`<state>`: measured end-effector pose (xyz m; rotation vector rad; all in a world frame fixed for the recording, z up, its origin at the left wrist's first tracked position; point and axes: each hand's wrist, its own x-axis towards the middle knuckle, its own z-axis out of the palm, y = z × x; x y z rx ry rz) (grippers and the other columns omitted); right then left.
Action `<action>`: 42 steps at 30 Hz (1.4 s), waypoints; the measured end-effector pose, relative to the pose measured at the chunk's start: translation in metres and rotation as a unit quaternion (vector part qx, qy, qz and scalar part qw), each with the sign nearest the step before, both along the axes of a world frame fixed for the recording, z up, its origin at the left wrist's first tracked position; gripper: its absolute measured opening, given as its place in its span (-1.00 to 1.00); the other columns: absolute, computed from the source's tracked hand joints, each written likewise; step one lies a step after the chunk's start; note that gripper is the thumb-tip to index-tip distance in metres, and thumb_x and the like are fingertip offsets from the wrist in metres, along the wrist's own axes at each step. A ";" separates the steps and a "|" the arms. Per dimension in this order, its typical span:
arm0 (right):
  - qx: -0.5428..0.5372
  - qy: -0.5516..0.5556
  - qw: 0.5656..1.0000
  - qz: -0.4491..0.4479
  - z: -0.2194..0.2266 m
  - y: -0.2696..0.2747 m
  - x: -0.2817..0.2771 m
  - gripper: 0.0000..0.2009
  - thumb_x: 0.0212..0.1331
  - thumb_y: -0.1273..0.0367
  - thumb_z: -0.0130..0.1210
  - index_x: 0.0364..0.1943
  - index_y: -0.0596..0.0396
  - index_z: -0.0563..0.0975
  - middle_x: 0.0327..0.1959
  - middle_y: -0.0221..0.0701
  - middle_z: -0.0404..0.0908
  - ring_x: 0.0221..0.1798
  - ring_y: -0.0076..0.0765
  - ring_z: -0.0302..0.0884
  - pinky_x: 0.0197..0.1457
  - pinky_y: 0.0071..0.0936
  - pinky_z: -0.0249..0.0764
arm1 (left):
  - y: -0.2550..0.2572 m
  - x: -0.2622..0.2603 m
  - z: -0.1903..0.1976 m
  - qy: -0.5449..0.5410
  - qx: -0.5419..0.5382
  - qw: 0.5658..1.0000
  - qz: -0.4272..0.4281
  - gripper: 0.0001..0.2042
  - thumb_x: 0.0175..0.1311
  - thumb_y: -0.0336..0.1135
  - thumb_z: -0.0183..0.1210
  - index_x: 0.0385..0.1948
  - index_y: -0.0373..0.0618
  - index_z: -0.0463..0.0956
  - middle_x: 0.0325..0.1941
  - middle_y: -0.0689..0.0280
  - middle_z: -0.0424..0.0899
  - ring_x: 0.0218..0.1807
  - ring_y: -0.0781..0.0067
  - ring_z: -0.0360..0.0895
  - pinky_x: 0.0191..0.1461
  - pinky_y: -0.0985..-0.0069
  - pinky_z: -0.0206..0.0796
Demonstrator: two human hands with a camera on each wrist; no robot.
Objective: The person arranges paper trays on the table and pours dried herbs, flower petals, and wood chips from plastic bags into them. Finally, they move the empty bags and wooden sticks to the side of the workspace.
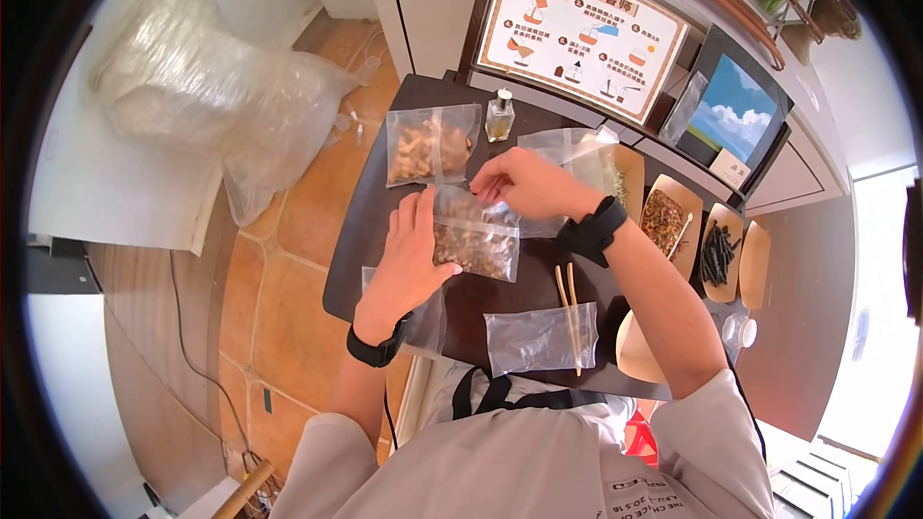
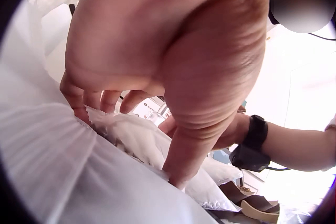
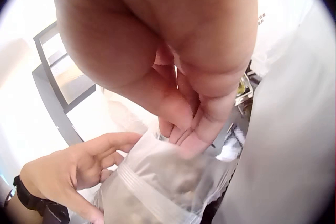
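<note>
A clear plastic bag (image 1: pixel 486 248) of small brown pieces lies on the dark table in the head view, with a pale band across it. My left hand (image 1: pixel 409 250) holds its left side, thumb at the lower edge and fingers toward the top. At the bag's upper edge, my right hand (image 1: pixel 538 183) pinches the plastic; its thumb and fingertips (image 3: pixel 191 142) meet there in the right wrist view. Just beyond sits another clear bag (image 1: pixel 413 156) of orange-brown chunks, near a small glass bottle (image 1: pixel 500 117) with a silver cap. Part of a further clear bag (image 1: pixel 558 149) shows behind my right hand.
Wooden chopsticks (image 1: pixel 569 312) lie across an empty-looking clear bag (image 1: pixel 514 344). To the right stand paper trays, one with reddish dried bits (image 1: pixel 661 221), another with dark sticks (image 1: pixel 717 255). A clear jar (image 1: pixel 738 331) is near the right edge. An illustrated sign (image 1: pixel 583 34) stands behind.
</note>
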<state>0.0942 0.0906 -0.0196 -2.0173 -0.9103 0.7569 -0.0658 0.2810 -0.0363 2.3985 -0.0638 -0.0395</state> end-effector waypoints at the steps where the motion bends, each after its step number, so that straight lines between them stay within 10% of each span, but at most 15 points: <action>1: 0.012 0.006 1.000 -0.028 0.002 -0.002 0.002 -0.68 0.05 0.68 -0.06 -0.15 0.29 0.67 -0.27 -0.16 0.75 -0.18 -0.25 0.73 -0.04 -0.39 0.62 | 0.000 0.001 0.003 0.000 0.000 1.000 0.000 0.00 -0.09 -0.44 0.49 0.44 -0.29 -0.01 0.41 -0.06 0.15 0.40 -0.21 0.16 0.43 0.07 0.15; 8: -0.071 -0.173 0.982 -0.006 -0.001 -0.007 -0.002 -0.70 0.06 0.62 -0.04 -0.15 0.26 0.66 -0.23 -0.05 0.73 -0.14 0.05 0.70 -0.02 -0.27 0.61 | -0.005 -0.001 0.010 0.014 -0.065 0.998 0.009 -0.06 -0.06 -0.61 0.37 0.43 -0.11 0.00 0.40 0.00 0.10 0.43 -0.21 0.17 0.45 0.11 0.16; 21: 0.037 -0.193 0.980 -0.044 0.040 -0.033 -0.057 -0.89 0.09 0.59 0.11 -0.27 0.25 0.56 -0.38 -0.15 0.64 -0.25 0.01 0.65 -0.12 -0.22 0.57 | -0.007 0.009 -0.004 -0.183 -0.060 0.980 0.052 -0.12 -0.02 -0.69 0.35 0.37 -0.17 -0.01 0.16 -0.01 0.31 0.29 -0.08 0.41 0.37 0.23 0.31; 28: 0.057 -0.408 0.911 0.022 0.050 -0.047 -0.101 -0.85 -0.05 0.51 0.10 -0.37 0.18 0.41 -0.40 -0.27 0.44 -0.22 -0.12 0.47 -0.15 -0.28 0.50 | 0.013 0.003 0.026 -0.034 -0.174 0.984 0.030 -0.09 -0.08 -0.65 0.39 0.40 -0.14 0.05 0.00 0.07 0.46 0.04 0.04 0.50 0.16 0.22 0.40; 36: 0.072 -0.384 0.921 0.008 0.049 -0.049 -0.114 -0.83 -0.09 0.55 0.11 -0.34 0.23 0.44 -0.38 -0.26 0.45 -0.21 -0.13 0.46 -0.16 -0.28 0.51 | 0.051 -0.066 0.053 0.097 0.185 0.978 -0.012 -0.45 -0.05 -0.35 0.49 0.00 -0.17 0.40 -0.05 0.14 0.46 0.06 -0.02 0.42 0.15 0.13 0.28; 42: 0.126 -0.333 0.933 -0.045 0.053 -0.052 -0.117 -0.78 -0.08 0.67 0.14 -0.29 0.26 0.49 -0.40 -0.25 0.47 -0.25 -0.10 0.48 -0.20 -0.24 0.51 | 0.025 -0.068 0.012 0.063 0.072 0.995 0.016 -0.54 -0.01 -0.33 0.46 -0.17 -0.17 0.34 -0.13 0.14 0.31 -0.01 -0.05 0.38 0.06 0.19 0.30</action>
